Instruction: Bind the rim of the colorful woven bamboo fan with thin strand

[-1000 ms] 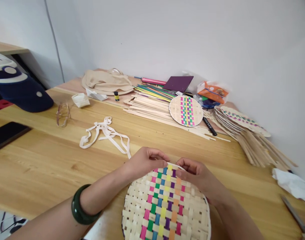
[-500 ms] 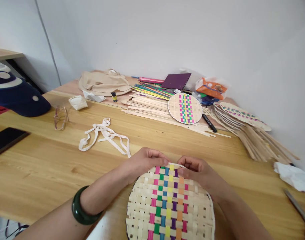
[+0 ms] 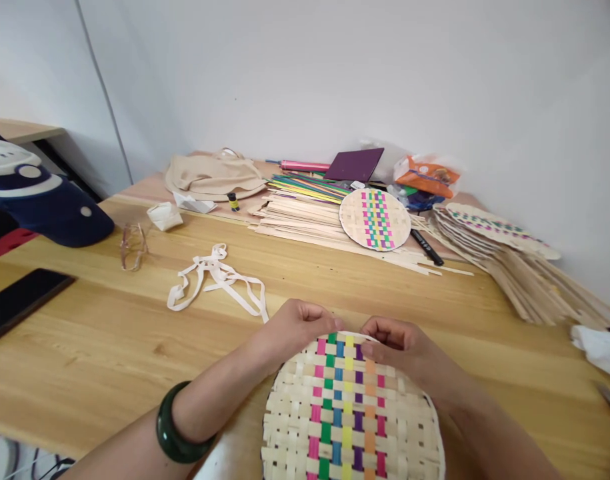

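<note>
A round woven fan [image 3: 355, 413] of pale strips, with pink, green, blue, yellow, purple and orange strips down its middle, stands tilted at the table's near edge. My left hand [image 3: 305, 327] pinches its top rim, thumb on the near side. A little to the right, my right hand [image 3: 397, 340] is closed on the same rim. White edging shows between the fingertips and down the fan's right side; the left edge looks dark and bare. A loose white ribbon [image 3: 219, 273] lies tangled on the table beyond my left hand.
At the back lie a finished-looking woven disc [image 3: 375, 220], pale strips [image 3: 299, 217], a black marker [image 3: 427, 247] and a stack of fans [image 3: 505, 230]. On the left are glasses [image 3: 133, 247], a phone [image 3: 25, 303] and a blue visor [image 3: 59, 207]. Scissors [image 3: 609, 400] lie at the right.
The view has shifted slightly, so everything sits a little further right and lower. Both hands keep their grip on the fan's top rim, almost unchanged.
</note>
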A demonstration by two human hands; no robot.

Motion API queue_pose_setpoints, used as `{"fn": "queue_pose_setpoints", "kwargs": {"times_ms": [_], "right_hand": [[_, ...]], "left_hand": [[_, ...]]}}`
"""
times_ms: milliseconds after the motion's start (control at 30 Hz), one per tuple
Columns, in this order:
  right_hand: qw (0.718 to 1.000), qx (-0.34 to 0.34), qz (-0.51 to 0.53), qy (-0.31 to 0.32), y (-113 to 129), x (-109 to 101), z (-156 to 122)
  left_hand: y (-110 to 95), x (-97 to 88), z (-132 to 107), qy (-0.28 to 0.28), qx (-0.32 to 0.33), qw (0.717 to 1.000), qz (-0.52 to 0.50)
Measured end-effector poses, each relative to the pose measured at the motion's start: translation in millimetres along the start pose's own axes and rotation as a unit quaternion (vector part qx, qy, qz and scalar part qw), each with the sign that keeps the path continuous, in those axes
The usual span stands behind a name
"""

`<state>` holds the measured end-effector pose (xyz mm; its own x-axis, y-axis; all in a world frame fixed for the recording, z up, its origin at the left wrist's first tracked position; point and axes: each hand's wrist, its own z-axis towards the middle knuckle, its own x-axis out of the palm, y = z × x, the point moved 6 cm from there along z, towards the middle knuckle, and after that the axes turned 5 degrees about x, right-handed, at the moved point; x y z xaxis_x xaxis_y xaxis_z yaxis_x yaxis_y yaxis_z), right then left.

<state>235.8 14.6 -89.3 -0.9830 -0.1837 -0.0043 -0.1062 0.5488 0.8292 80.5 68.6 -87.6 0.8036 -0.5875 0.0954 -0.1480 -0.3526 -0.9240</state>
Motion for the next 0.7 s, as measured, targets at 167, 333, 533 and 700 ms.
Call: {"fn": "queue_pose_setpoints", "kwargs": {"times_ms": [167, 333, 533, 700], "right_hand": [[1.0, -0.007, -0.02, 0.002, -3.4, -1.9, 2.5], [1.0, -0.019, -0.022, 0.001, -1.7, 0.0, 3.2], [0.999, -0.024, -0.022, 0.002, -1.1, -0.3, 2.4], [1.0, -0.024, -0.002, 0.005, -2.7, -1.0, 1.2]], "left_hand": [[-5.7, 2.0, -3.5, 0.009, -0.004, 1.0, -0.013], [-3.2, -0.1, -1.2, -0.006, -0.012, 1.0, 0.002], [10.2, -2.3, 5.7, -0.001, -0.021, 1.0, -0.016], [8.9, -2.0, 5.0, 0.012, -0.023, 0.999, -0.021]]}}
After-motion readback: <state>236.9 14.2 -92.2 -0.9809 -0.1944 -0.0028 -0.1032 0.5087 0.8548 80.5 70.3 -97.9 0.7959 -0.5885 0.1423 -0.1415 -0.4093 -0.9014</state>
